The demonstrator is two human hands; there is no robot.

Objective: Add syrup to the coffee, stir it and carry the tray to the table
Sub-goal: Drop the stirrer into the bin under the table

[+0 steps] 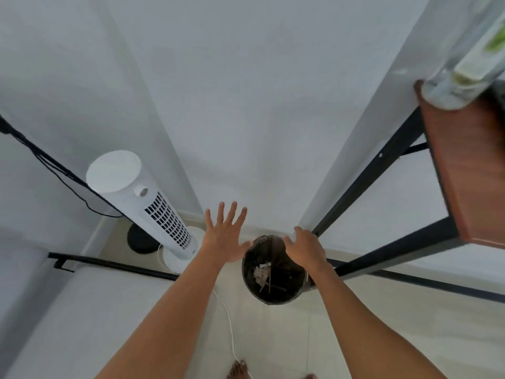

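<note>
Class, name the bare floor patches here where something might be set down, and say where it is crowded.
Bare tile lies right of the bin, below the black shelf rail. Crowded: between the tower fan and bin, where the white cord runs.

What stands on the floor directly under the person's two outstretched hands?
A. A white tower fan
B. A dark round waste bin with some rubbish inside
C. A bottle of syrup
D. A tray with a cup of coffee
B. The dark round waste bin sits on the floor tiles below the left hand and right hand, with scraps visible inside.
</note>
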